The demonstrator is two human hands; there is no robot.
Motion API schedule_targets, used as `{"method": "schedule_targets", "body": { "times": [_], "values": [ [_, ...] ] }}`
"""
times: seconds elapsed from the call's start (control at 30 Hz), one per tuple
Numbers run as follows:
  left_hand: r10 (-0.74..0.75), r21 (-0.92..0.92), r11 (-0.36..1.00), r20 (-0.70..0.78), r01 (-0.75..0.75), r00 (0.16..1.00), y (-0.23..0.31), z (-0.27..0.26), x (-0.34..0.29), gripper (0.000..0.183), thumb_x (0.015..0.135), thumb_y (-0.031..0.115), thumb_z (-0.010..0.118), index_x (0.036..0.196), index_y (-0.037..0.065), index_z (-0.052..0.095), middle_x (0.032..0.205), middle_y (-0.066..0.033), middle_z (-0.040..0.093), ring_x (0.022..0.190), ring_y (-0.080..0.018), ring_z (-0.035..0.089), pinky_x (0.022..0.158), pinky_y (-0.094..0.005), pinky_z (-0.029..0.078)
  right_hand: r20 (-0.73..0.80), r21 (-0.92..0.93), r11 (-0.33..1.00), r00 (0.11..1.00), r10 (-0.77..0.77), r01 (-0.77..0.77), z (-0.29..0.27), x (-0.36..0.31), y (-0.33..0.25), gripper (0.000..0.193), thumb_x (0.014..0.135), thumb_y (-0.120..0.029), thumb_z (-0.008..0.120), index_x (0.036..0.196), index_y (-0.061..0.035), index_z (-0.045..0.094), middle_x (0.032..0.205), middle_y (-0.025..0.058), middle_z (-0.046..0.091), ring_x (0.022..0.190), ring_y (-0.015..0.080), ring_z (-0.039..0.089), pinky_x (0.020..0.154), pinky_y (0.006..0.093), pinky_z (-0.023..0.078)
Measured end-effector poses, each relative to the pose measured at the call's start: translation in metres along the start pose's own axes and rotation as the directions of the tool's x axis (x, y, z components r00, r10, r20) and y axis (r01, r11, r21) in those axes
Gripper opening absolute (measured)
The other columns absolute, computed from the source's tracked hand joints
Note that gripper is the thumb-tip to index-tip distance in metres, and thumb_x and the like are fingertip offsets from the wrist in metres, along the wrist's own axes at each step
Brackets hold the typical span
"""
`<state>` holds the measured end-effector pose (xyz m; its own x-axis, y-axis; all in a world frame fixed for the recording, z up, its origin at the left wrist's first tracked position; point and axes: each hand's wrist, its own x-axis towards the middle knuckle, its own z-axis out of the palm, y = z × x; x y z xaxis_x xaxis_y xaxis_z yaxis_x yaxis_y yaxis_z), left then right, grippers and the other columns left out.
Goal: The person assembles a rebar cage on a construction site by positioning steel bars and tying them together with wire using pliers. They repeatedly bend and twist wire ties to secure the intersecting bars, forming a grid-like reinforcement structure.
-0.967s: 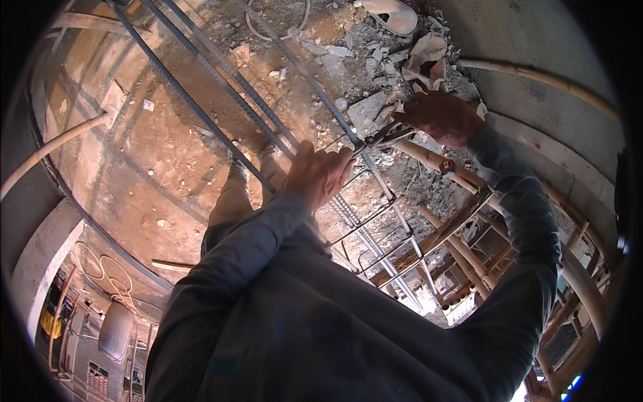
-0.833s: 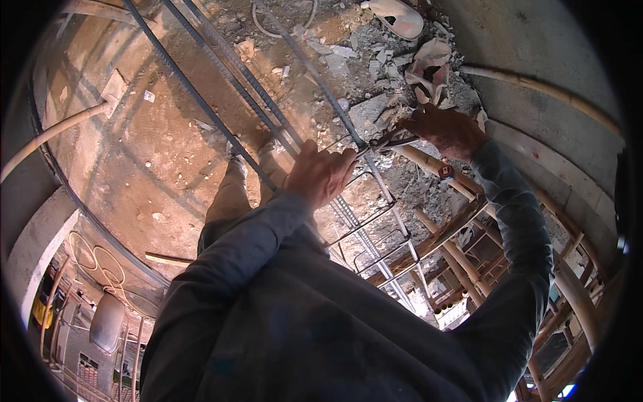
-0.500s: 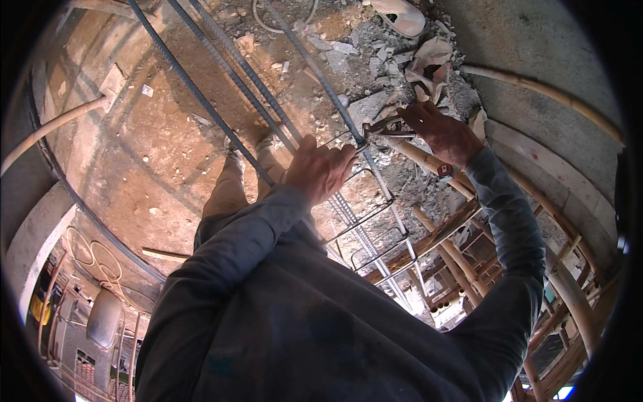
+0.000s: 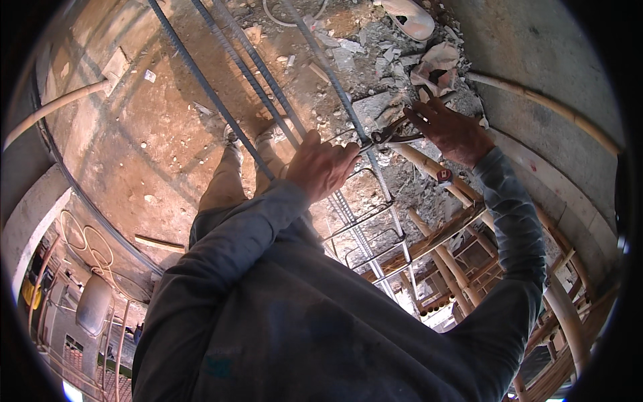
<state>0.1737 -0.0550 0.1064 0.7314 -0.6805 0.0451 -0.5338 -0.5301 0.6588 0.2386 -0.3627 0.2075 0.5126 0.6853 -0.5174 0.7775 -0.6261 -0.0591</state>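
My left hand [image 4: 318, 167] is closed round a thin steel stirrup at its crossing with a ribbed rebar [image 4: 328, 74]. In my right hand [image 4: 454, 134] is a pair of pincers [image 4: 380, 137], its handles spread and the fingers loosely over them. The jaws of the pincers are right at that crossing, just beyond my left fingertips. Any wire in the jaws is too small to make out. More stirrups [image 4: 375, 216] run along the rebar cage toward my body. What lies under my left palm is hidden.
Several long rebars [image 4: 201, 87] reach to the far left. Broken rubble [image 4: 388, 63] and a torn paper bag [image 4: 439, 67] lie beyond my hands. Bamboo poles [image 4: 462, 278] form scaffolding over a drop at the right. A bamboo pole [image 4: 546, 100] leans by the concrete wall [image 4: 529, 40].
My right hand has shifted slightly right, and the pincers have turned a little, their handles now further apart. My left hand keeps its hold. The whole view has shifted slightly.
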Motion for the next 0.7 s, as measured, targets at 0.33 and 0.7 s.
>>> {"method": "schedule_targets", "body": {
  "times": [0.33, 0.7],
  "values": [
    [-0.018, 0.027, 1.0, 0.077, 0.016, 0.997, 0.0, -0.002, 0.0, 0.017, 0.098, 0.029, 0.07, 0.105, 0.015, 0.063, 0.058, -0.0034, 0.063, 0.05, -0.0188, 0.057, 0.078, -0.0372, 0.035, 0.125, -0.054, 0.997, 0.991, -0.05, 0.057, -0.027, 0.003, 0.002, 0.04, 0.079, -0.005, 0.072, 0.118, -0.0046, 0.062, 0.103, 0.0077, 0.061, 0.101, 0.0259, 0.062, 0.087, 0.0392, 0.055],
    [0.058, 0.089, 0.994, -0.005, -0.057, 0.998, -0.011, 0.015, -0.012, 0.024, 0.1, 0.031, 0.063, 0.118, 0.016, 0.065, 0.07, -0.005, 0.066, 0.065, -0.0208, 0.062, 0.088, -0.0379, 0.039, 0.75, 0.566, -0.143, 0.579, -0.319, -0.812, -0.03, 0.009, 0.012, 0.031, 0.098, -0.029, 0.073, 0.101, -0.0012, 0.06, 0.078, 0.0082, 0.065, 0.063, 0.0188, 0.067, 0.055, 0.036, 0.058]
  ]
}}
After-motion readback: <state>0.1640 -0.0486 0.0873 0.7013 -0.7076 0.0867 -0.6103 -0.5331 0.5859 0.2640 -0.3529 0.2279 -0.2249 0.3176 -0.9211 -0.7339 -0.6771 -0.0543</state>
